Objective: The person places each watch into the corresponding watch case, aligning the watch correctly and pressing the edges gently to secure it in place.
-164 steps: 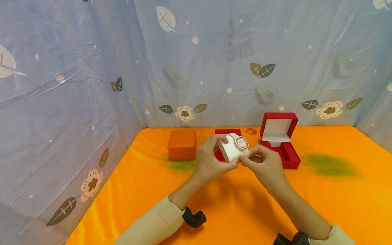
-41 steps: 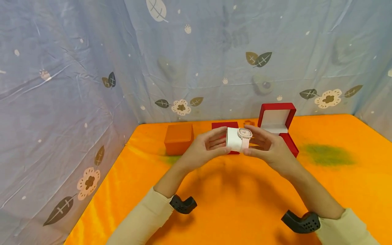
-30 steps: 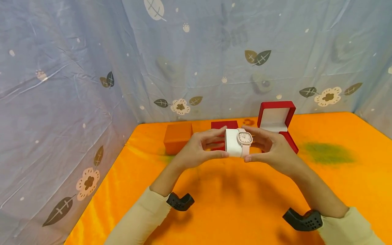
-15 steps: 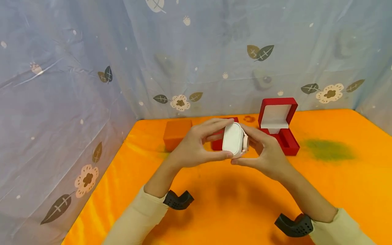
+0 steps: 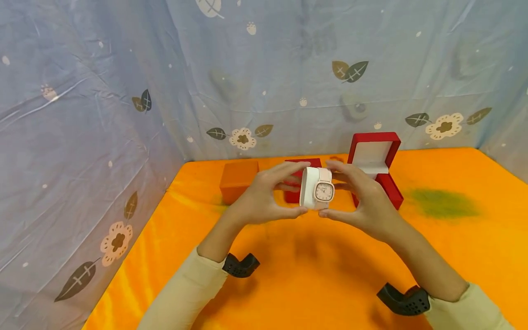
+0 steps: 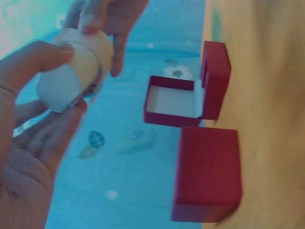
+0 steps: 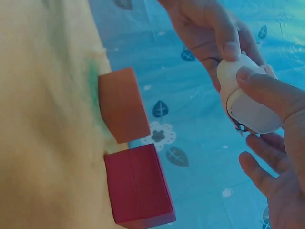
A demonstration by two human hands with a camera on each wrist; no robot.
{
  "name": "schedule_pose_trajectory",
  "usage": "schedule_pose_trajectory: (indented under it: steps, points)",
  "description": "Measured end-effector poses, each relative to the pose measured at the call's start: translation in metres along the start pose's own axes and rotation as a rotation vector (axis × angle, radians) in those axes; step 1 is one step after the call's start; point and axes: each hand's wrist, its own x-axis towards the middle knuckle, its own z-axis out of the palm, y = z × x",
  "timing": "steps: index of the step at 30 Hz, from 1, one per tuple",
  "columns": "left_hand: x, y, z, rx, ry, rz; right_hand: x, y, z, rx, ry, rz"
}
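Note:
A watch (image 5: 323,191) with a pale pink strap and squarish dial is wrapped round a white watch cushion (image 5: 307,188), held up above the table. My left hand (image 5: 264,196) pinches the cushion's left end, thumb below and fingertips on top. My right hand (image 5: 367,201) pinches the strap side, its thumb at the lower edge and index finger at the upper edge. In the left wrist view, the cushion (image 6: 59,88) shows its bare end by my left thumb. The strap's buckle (image 7: 242,128) shows on the underside in the right wrist view.
An open red box (image 5: 392,192), its white-lined lid raised, stands right of the hands. Behind the hands is a closed red box (image 5: 293,197), partly covered by them. Left of that stands an orange box (image 5: 239,181). An orange cloth (image 5: 313,284) covers the table; patterned curtains hang behind.
Earlier my right fingers were at the strap's lower part. Since then both hands have turned the cushion; half a second ago its flat end faced the head camera, now the dial does.

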Motion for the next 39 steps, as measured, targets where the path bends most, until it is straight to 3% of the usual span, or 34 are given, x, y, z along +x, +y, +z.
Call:
schedule_pose_trajectory:
  steps: [5,8,18,24,28,32,36,39]
  points:
    - [-0.001,-0.009,0.003,-0.210,0.038,-0.026,-0.001,0.003,-0.002,0.041,-0.001,-0.031]
    - [-0.001,-0.009,0.003,-0.264,0.035,-0.042,-0.002,0.004,-0.003,0.056,0.009,-0.051]
    - [0.000,-0.006,0.007,-0.246,-0.014,-0.079,-0.002,0.005,0.002,0.020,0.038,-0.087]
    - [0.002,0.010,0.011,-0.239,0.029,-0.087,-0.001,0.007,0.001,0.076,0.032,-0.111]
    - [0.003,0.023,0.014,-0.167,0.041,-0.015,-0.001,0.007,-0.003,0.039,0.009,-0.106]
    - [0.003,0.027,0.016,-0.098,0.102,0.061,0.000,0.005,-0.007,0.038,0.004,-0.052]
    - [0.004,0.024,0.017,-0.160,0.160,0.069,0.001,0.003,-0.009,0.105,0.026,-0.026]
    - [0.005,0.022,0.018,-0.190,0.159,0.087,0.000,0.003,-0.009,0.155,0.048,-0.043]
